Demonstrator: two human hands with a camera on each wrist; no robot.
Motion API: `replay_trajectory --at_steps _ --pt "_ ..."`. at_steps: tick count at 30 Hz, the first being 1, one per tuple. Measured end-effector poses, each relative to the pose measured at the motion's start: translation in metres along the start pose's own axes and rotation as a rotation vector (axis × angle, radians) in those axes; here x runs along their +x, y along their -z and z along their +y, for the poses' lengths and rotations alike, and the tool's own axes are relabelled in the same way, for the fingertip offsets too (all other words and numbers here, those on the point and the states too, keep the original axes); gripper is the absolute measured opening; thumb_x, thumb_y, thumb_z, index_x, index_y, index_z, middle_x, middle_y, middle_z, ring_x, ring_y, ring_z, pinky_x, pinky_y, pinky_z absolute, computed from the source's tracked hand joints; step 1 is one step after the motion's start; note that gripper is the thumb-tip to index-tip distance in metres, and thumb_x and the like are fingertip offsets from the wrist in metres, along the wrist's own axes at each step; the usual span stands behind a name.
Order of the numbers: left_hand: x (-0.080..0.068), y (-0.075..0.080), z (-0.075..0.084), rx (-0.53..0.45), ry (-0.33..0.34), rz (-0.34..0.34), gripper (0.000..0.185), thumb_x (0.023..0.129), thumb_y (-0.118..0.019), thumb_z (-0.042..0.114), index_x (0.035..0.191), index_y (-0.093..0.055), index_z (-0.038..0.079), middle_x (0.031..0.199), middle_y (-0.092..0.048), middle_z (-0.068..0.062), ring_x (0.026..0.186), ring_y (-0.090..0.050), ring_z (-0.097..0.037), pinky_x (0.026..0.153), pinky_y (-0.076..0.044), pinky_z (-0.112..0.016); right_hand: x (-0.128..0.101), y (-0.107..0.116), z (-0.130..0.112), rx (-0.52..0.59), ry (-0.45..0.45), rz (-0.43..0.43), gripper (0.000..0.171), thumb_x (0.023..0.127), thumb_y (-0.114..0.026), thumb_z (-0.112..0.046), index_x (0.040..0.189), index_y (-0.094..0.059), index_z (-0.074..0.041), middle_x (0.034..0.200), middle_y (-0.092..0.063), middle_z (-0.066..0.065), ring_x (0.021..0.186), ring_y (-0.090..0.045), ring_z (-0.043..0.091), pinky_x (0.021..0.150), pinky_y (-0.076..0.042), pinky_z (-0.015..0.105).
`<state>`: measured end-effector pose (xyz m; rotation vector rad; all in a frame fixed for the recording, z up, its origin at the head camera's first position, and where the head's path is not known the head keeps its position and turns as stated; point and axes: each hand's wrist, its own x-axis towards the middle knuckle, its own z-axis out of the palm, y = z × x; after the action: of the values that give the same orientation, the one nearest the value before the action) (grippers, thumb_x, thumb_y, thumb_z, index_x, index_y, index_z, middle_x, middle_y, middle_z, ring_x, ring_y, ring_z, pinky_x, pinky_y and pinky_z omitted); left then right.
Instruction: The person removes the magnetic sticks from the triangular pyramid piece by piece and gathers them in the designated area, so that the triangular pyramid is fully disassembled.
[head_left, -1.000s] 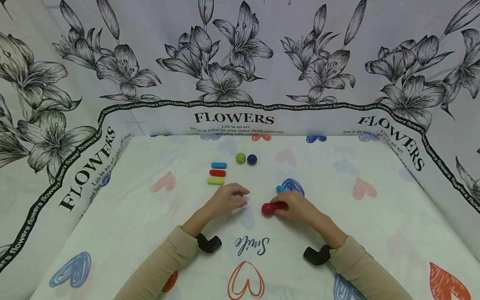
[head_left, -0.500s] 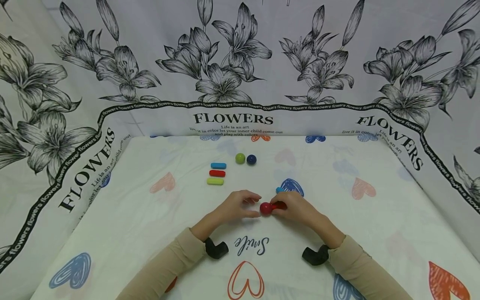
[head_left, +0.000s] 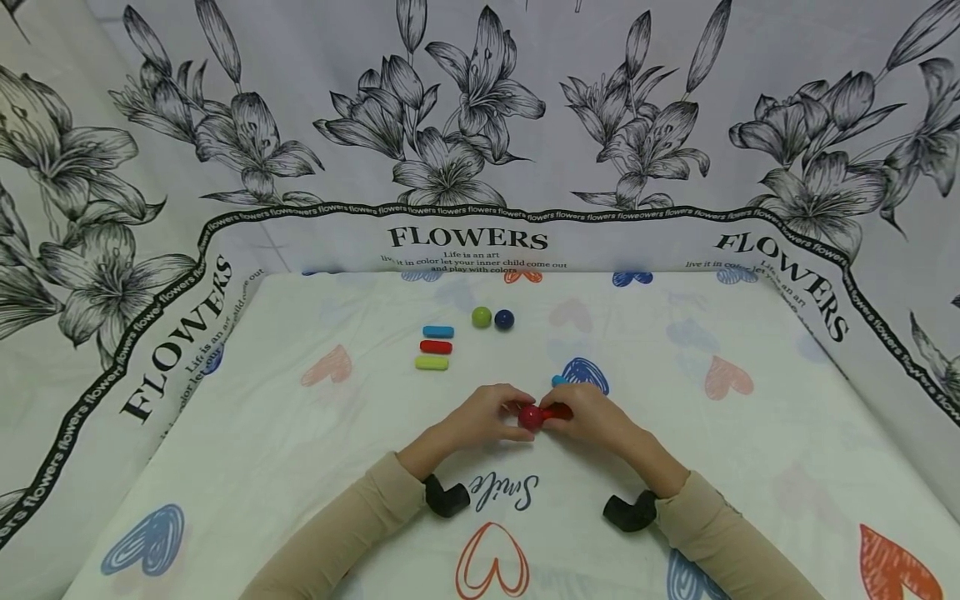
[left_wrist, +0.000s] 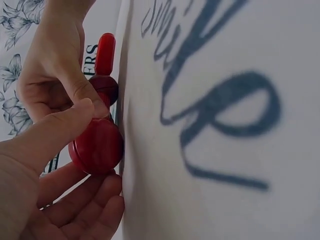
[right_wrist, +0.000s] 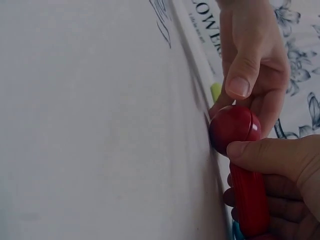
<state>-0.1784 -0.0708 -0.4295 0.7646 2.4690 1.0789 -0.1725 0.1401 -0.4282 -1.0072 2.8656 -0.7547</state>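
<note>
right fingers (right_wrist: 267,155) grip red rod (right_wrist: 251,200), left fingers (right_wrist: 246,71) unclear; head view misses darker ball (left_wrist: 107,87).

Lower left and lower right of the frame, my plain beige left sleeve (head_left: 337,529) and right sleeve (head_left: 738,537) end at the wrists, each beside a bent black fitting (head_left: 447,497).

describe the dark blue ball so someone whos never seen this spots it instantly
Start with the white heart-print tablecloth and look toward its far edge, past the short blue, red and yellow-green sticks. There, slightly rightward, sits the glossy dark blue ball, just right of a lime-green ball and set apart by its much darker colour.
</note>
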Motion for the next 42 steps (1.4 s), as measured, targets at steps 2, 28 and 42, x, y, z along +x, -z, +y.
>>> replay_trajectory --at_steps 2,28,42 --pt "0.001 -0.001 0.000 0.008 0.001 0.004 0.051 0.079 -0.079 0.023 0.124 -0.063 0.007 0.118 -0.068 -0.007 0.103 -0.066 -0.017 0.098 -0.054 -0.035 0.000 0.000 0.000 0.003 -0.006 -0.003 0.019 0.081 -0.076 -0.017 0.098 -0.074 -0.008 0.090 -0.073 0.002 0.077 -0.058 0.007 0.071 -0.054 0.019" --pt "0.003 0.001 0.007 0.065 -0.001 -0.027 0.039 0.082 -0.076 0.018 0.118 -0.067 0.009 0.110 -0.070 -0.006 0.092 -0.058 -0.011 0.085 -0.053 -0.020 -0.001 0.000 0.001 0.031 0.049 -0.008 0.017 0.082 -0.075 -0.017 0.098 -0.074 -0.009 0.091 -0.074 0.002 0.077 -0.059 0.007 0.071 -0.054 0.018" --pt "0.000 0.005 0.001 0.076 0.003 -0.014 0.041 0.082 -0.076 0.015 0.121 -0.065 0.009 0.112 -0.068 -0.006 0.095 -0.058 -0.013 0.087 -0.055 -0.025 -0.003 0.001 0.004 0.018 0.026 -0.045 0.018 0.083 -0.074 -0.015 0.100 -0.073 -0.009 0.095 -0.074 0.003 0.081 -0.061 0.010 0.075 -0.055 0.023"
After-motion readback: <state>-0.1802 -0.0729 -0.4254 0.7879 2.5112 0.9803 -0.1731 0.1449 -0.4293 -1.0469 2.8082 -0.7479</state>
